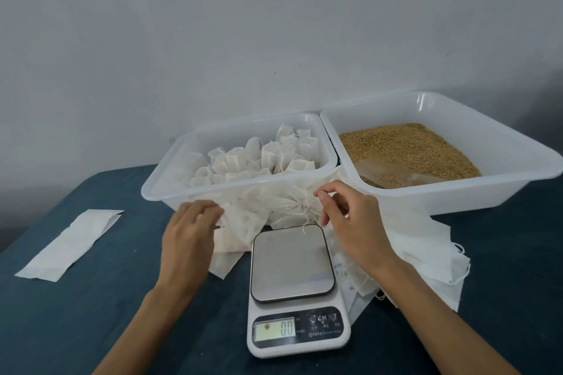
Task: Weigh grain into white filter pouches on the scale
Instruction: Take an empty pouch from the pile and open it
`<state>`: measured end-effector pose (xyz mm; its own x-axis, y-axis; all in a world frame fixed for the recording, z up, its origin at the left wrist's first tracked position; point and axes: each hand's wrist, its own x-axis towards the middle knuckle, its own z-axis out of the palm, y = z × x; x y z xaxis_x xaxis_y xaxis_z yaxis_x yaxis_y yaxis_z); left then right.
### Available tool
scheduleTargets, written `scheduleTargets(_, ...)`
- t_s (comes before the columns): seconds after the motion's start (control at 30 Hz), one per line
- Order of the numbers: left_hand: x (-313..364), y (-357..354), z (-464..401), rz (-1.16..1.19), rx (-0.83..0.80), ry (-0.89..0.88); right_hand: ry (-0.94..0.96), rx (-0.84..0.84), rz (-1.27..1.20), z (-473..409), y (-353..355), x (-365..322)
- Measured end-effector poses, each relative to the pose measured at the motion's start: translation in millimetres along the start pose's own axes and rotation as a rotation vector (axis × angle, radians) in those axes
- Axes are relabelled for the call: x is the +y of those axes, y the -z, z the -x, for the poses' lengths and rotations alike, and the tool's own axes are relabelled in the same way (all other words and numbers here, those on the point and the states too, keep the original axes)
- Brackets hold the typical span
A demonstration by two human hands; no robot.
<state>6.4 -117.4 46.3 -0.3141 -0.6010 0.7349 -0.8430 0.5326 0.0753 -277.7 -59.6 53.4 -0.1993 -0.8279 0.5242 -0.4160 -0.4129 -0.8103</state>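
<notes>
A white digital scale [292, 265] with a bare steel platform stands in front of me; its display reads 0.0. Behind it lies a heap of empty white filter pouches [259, 213] with drawstrings. My left hand [185, 240] grips the left side of that heap with curled fingers. My right hand [350, 222] hovers over the heap's right side, thumb and forefinger pinching at a pouch edge. At the back right, a white tub [502, 167] holds brown grain [408, 146] and a clear scoop [393, 175]. Filled pouches [259, 158] stand in the white tub [158, 189] at back left.
A flat white paper wrapper [70, 243] lies on the dark blue tabletop at the left. More flat white pouches [432, 253] are spread to the right of the scale. A grey wall rises just behind the tubs.
</notes>
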Motion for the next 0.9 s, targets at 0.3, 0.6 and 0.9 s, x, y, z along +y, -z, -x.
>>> scheduleTargets(0.3, 94, 0, -31, 1.181, -0.054, 0.74, -0.216, -0.286, -0.249, 2, -2, -7)
scheduleTargets(0.6, 119, -24, -43, 1.312, -0.016, 0.863, -0.403, -0.187, -0.565, -6, 1, 1)
scheduleTargets(0.9, 122, -22, -30, 1.375, -0.315, 0.793, -0.325, -0.064, -0.517, -4, 1, 5)
